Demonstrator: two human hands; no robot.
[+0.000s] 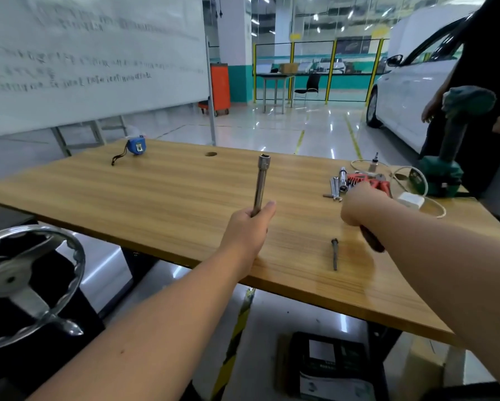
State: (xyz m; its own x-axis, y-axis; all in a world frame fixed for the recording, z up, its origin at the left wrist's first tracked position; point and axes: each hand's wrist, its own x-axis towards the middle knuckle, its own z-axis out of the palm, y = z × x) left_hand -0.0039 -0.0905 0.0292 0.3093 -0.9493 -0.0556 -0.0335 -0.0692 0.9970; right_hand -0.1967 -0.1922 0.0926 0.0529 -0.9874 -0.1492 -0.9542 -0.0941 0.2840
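Fingers (267, 209) of the left hand (250, 224) are curling round the lower end of a long socket bar (261, 180), holding it upright over the table (156, 198). Right hand (358, 204) is gripping a dark red handle (371, 240); fingertips hidden. Red pliers (370, 180) are lying just beyond.

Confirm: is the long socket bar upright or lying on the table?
Upright, leaning slightly: the left grip holds the long socket bar low, socket end up, off the table.
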